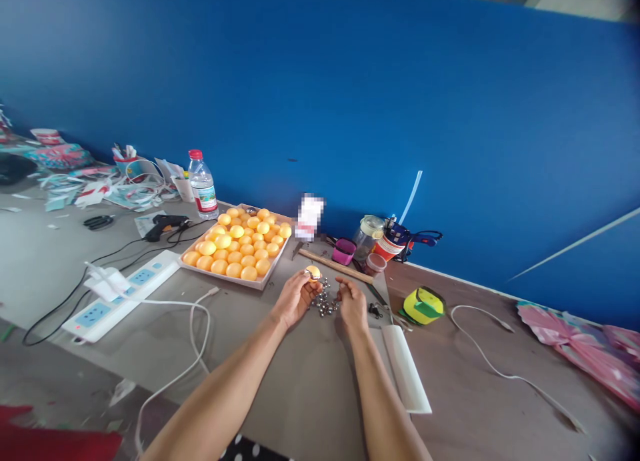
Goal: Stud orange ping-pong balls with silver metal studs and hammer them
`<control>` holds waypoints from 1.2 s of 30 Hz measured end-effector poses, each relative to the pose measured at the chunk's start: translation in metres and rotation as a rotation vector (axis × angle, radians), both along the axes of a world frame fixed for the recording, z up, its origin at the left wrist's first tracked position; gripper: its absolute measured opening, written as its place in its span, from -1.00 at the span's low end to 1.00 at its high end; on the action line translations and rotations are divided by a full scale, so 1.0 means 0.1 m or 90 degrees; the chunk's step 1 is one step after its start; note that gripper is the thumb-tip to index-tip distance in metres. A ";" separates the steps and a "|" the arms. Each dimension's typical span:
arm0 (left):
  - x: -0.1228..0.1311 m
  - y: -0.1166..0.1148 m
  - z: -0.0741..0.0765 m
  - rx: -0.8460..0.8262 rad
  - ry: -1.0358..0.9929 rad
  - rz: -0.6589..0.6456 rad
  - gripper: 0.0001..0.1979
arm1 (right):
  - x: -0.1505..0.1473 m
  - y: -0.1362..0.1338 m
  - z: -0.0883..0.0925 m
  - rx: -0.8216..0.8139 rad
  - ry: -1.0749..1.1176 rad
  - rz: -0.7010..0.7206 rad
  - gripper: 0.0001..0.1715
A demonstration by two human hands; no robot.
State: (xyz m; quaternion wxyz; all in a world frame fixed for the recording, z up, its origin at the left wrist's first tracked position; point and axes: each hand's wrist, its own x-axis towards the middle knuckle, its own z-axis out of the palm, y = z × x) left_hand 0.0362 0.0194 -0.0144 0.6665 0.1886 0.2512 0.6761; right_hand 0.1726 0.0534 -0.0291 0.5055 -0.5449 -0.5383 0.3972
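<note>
My left hand (296, 297) is closed around an orange ping-pong ball (313, 272), which has a pale, shiny patch on the side facing me. Beside it, my right hand (352, 302) has its thumb and fingers pinched together; whatever may be between them is too small to make out. Between the two hands lies a loose pile of small shiny metal balls (326, 306) on the table. A shallow box (261, 284) full of orange balls stands behind and to the left of my left hand.
A wooden stick (336, 266) lies beyond my hands. At left are a power strip (125, 294) with a white cable, a glue gun (166, 226) and a water bottle (204, 191). At right are a white sheet roll (406, 369) and a yellow-green object (423, 305). A blue partition (320, 101) rises behind.
</note>
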 end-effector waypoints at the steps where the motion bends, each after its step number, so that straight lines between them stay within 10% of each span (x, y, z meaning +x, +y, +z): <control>1: 0.00 0.00 0.00 -0.001 -0.002 -0.001 -0.81 | -0.01 -0.01 0.02 -0.011 0.037 0.010 -0.65; 16: 0.01 -0.02 0.01 0.010 -0.024 -0.015 -0.82 | -0.04 -0.14 0.19 -0.160 0.454 0.212 -0.75; 36: 0.02 -0.03 0.03 0.002 0.038 -0.021 -0.67 | -0.08 -0.15 0.16 -0.090 0.364 0.185 -0.74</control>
